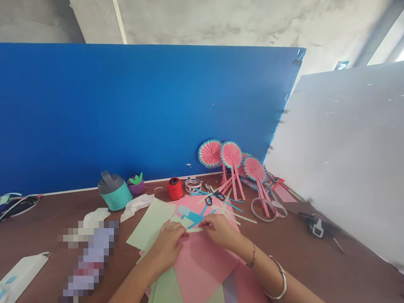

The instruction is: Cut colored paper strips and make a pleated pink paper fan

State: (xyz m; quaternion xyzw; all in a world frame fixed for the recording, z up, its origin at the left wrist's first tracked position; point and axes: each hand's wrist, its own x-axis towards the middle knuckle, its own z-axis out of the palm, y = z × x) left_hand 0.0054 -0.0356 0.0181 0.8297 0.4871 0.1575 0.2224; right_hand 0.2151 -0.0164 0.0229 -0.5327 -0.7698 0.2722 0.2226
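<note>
In the head view, both hands met over a pink sheet (pixel 202 263) lying on the brown bench (pixel 315 261). A pale paper strip (pixel 195 229) lay level across the sheet's upper edge, between the two hands. The left hand (pixel 167 248) rested on the sheet, its fingers (pixel 178 231) curled closed with their tips on the strip's left end. The right hand (pixel 221 231) had its fingers (pixel 206 224) pinched shut on the strip's right end. A light green sheet (pixel 151 223) lay just left of the hands, partly under the pink one. Beyond them lay black scissors (pixel 214 197) among loose paper slivers. Pink paper fans (pixel 232 155) leaned against the blue board (pixel 142 113). A red cup (pixel 174 188) and a teal jug (pixel 114 192) stood further left.
</note>
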